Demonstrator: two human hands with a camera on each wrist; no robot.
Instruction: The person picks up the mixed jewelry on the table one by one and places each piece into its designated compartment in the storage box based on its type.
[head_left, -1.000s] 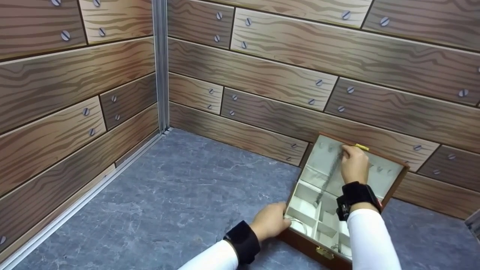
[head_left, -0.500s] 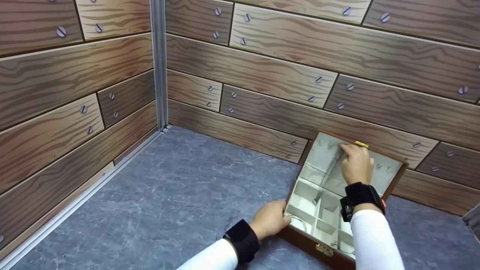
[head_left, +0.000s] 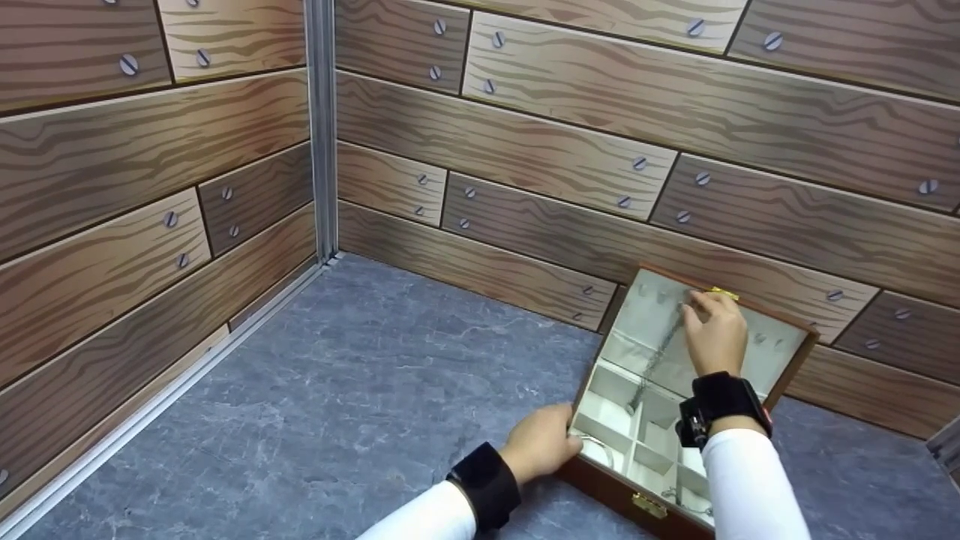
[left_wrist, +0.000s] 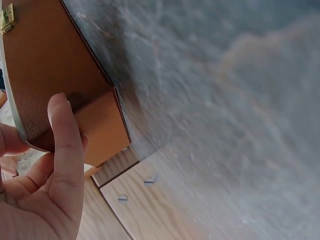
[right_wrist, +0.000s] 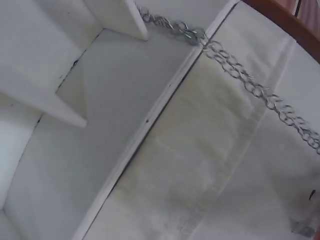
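A brown jewelry box (head_left: 600, 487) with a pale lining stands on the grey surface, its lid (head_left: 780, 349) raised. My left hand (head_left: 540, 442) grips the box's front left corner, thumb over the rim and fingers along the outside in the left wrist view. From the upper lid a silver chain necklace (head_left: 660, 356) runs slantwise into a compartment. At its upper end, near the lid's small hooks, is my right hand (head_left: 716, 334), thumb and index finger slightly parted. The right wrist view shows the chain (right_wrist: 250, 82) crossing lid and compartments, without the hand.
Pale dividers (head_left: 637, 427) split the box into compartments. A round bangle (head_left: 600, 450) lies in the front left one. The brass latch (head_left: 649, 504) is on the front. Behind the lid rises a wood-patterned wall (head_left: 525, 202), meeting another at a metal corner post (head_left: 322, 135).
My right thumb and index finger have parted slightly at the chain's upper end. The chain, blurred earlier, now hangs still. My left hand keeps its grip on the box.
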